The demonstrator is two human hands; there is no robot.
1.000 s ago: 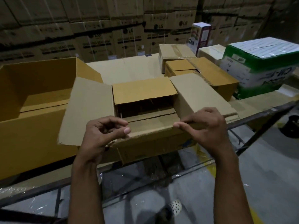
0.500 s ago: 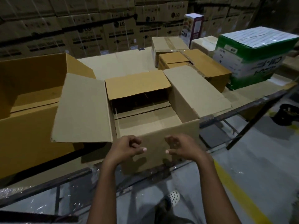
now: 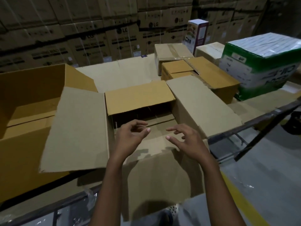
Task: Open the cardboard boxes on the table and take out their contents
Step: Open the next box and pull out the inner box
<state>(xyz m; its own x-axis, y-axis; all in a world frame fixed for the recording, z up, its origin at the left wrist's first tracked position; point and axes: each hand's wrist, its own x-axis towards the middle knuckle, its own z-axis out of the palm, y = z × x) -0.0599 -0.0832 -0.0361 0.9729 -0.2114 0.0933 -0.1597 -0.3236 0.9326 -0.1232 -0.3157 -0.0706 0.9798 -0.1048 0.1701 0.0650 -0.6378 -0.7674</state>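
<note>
Both your forearms reach in from the bottom edge. Your left hand [image 3: 130,136] is palm-in over the near edge of the open plain brown corrugated cardboard box [image 3: 159,176], fingers loosely curled, thumb and forefinger apart, nothing in it. Your right hand [image 3: 187,141] is beside it over the same edge, fingers spread and slightly bent, also holding nothing. The two hands are near each other, not touching. Can't tell if either touches the cardboard. The box sits centre on the table's near edge, by the dark metal table rail [image 3: 260,115], all four flaps folded out: the near flap hangs down toward you, the left and right flaps are grey-brown and matte, and the far flap is tan. The inside is dim; a flat cardboard layer shows and the contents are unclear. Left, touching the left flap: a big open tan cardboard carton [image 3: 32,95]. Behind on the right are a closed tan box with a torn edge [image 3: 211,75], a taped brown box [image 3: 171,51], a tall white-and-purple printed carton [image 3: 197,33] and a glossy green-and-white carton [image 3: 260,67] with unreadable print. The back wall is stacked brown cartons marked "LG" [image 3: 114,38].
</note>
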